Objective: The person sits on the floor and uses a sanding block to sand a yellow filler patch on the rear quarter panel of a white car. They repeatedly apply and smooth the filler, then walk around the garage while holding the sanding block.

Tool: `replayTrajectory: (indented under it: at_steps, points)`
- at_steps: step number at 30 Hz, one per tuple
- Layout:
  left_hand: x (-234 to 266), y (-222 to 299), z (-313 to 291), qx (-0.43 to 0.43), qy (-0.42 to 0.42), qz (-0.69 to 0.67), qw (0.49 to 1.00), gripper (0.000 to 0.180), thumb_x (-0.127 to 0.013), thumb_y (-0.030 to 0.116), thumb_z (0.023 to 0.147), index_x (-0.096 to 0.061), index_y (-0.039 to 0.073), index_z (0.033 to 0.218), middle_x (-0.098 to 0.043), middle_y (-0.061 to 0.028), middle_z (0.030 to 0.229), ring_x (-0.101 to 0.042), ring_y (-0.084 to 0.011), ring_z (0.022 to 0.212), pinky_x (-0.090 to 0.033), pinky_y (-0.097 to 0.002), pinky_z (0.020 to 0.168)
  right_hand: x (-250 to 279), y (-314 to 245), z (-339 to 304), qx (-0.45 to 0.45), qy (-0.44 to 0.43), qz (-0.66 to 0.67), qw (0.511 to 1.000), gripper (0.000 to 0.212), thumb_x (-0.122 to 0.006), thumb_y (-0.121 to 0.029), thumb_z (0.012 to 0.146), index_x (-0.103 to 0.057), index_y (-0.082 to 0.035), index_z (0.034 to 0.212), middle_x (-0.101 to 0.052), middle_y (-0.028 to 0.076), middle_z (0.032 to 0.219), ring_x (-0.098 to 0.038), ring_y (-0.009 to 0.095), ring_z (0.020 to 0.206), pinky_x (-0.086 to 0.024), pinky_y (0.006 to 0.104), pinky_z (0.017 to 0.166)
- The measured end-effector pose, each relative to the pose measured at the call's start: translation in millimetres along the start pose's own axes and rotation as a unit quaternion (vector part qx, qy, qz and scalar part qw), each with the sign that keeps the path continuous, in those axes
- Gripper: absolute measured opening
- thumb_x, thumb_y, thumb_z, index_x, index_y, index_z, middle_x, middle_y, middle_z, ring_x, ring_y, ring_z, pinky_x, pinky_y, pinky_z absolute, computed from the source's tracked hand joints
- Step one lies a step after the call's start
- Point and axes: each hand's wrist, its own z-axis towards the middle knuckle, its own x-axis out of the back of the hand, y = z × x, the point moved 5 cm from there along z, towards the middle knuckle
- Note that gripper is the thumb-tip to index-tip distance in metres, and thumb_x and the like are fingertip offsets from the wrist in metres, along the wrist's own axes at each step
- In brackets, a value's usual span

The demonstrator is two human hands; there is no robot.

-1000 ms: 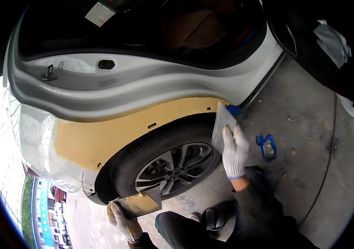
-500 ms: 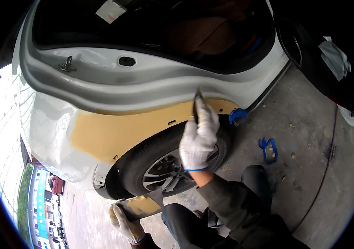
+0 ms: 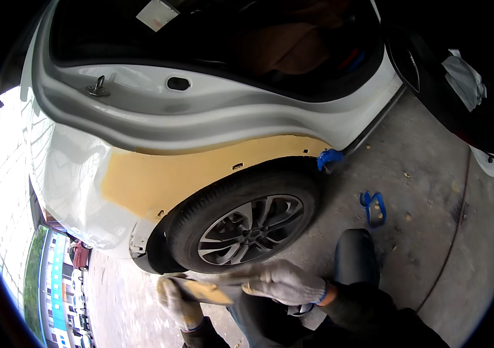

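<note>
My left hand (image 3: 178, 304), in a white knit glove, grips a flat grey plate (image 3: 224, 300) smeared with yellow-tan body filler (image 3: 203, 290). Over the plate's right end is my gloved right hand (image 3: 287, 282), its fingers closed on a spreader (image 3: 232, 282) that is blurred by motion and lies at the filler. Above both hands is the white car's rear fender, where a broad band of tan filler (image 3: 166, 177) runs along the wheel arch. Below that band sits the wheel (image 3: 253, 232) with its dark tyre and spoked rim.
A piece of blue tape (image 3: 329, 158) hangs at the right end of the arch. A blue loop (image 3: 374, 210) lies on the concrete floor beside my knee (image 3: 356, 252). A thin hose or cable (image 3: 453, 249) crosses the floor at right. The door opening (image 3: 195, 116) is above the fender.
My right hand has come down from the fender's upper edge to the plate, bringing the spreader to the filler there. The plate has tilted and shifted slightly lower in my left hand.
</note>
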Motion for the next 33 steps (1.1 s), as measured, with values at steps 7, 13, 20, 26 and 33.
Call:
replayTrajectory:
  at_steps: [7, 13, 20, 26, 33]
  points:
    - [10, 11, -5, -0.332, 0.018, 0.425, 0.842, 0.036, -0.060, 0.008, 0.096, -0.050, 0.000, 0.129, -0.059, -0.0162, 0.107, -0.060, -0.0260, 0.091, -0.051, -0.0367, 0.080, 61, -54, 1, 0.314, 0.290, -0.771, 0.472, 0.039, -0.066, -0.012, 0.087, -0.068, -0.024, 0.124, -0.067, -0.001, 0.122, -0.062, 0.018, 0.110, -0.051, 0.0361, 0.095]
    - [12, -14, -8, -0.009, 0.066, 0.064, 0.996, 0.034, -0.054, 0.032, 0.102, -0.058, -0.001, 0.098, -0.061, -0.0103, 0.089, -0.059, -0.0181, 0.081, -0.049, -0.0317, 0.071, 75, -81, 52, 0.321, 0.301, -0.818, 0.371, 0.040, -0.061, -0.021, 0.085, -0.068, -0.022, 0.124, -0.063, -0.003, 0.127, -0.056, 0.019, 0.118, -0.041, 0.0440, 0.107]
    - [34, -42, -4, 0.049, 0.109, 0.035, 0.992, 0.031, -0.058, 0.030, 0.099, -0.056, -0.001, 0.103, -0.061, -0.0112, 0.091, -0.059, -0.0206, 0.082, -0.049, -0.0333, 0.074, 82, -74, 79, 0.356, 0.337, -0.791, 0.366, 0.037, -0.064, -0.024, 0.084, -0.069, -0.023, 0.120, -0.064, -0.004, 0.123, -0.057, 0.018, 0.116, -0.041, 0.0436, 0.107]
    - [51, -71, -3, 0.110, 0.045, 0.016, 0.993, 0.056, -0.071, 0.010, 0.088, -0.047, 0.001, 0.138, -0.059, -0.0170, 0.110, -0.058, -0.0318, 0.098, -0.048, -0.0405, 0.085, 89, -33, 75, 0.350, 0.373, -0.776, 0.368, 0.033, -0.061, -0.024, 0.085, -0.071, -0.026, 0.117, -0.064, -0.008, 0.120, -0.057, 0.016, 0.112, -0.041, 0.0433, 0.106]
    - [31, -52, -8, -0.178, -0.026, 0.301, 0.937, 0.028, -0.059, 0.011, 0.098, -0.053, 0.001, 0.124, -0.057, -0.0141, 0.102, -0.056, -0.0260, 0.091, -0.047, -0.0341, 0.080, 112, -63, 48, 0.349, 0.380, -0.782, 0.349, 0.033, -0.069, -0.019, 0.085, -0.071, -0.026, 0.117, -0.063, -0.004, 0.124, -0.053, 0.018, 0.119, -0.036, 0.0439, 0.112]
